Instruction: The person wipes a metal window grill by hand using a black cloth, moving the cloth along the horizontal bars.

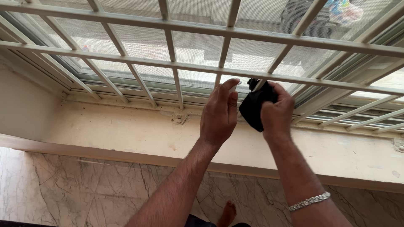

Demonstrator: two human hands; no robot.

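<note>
Black crumpled cloth (pixel 253 110) is being clamped in right hand (pixel 276 110) fingers against the cream metal window grille (pixel 198 66), left hand (pixel 219 114) fingers resting together beside it.

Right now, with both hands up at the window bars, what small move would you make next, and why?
Probably slide the black cloth along the bar. The right hand presses the bunched cloth against that cream bar, while the left hand rests beside it; the dusty sill suggests wiping.
</note>
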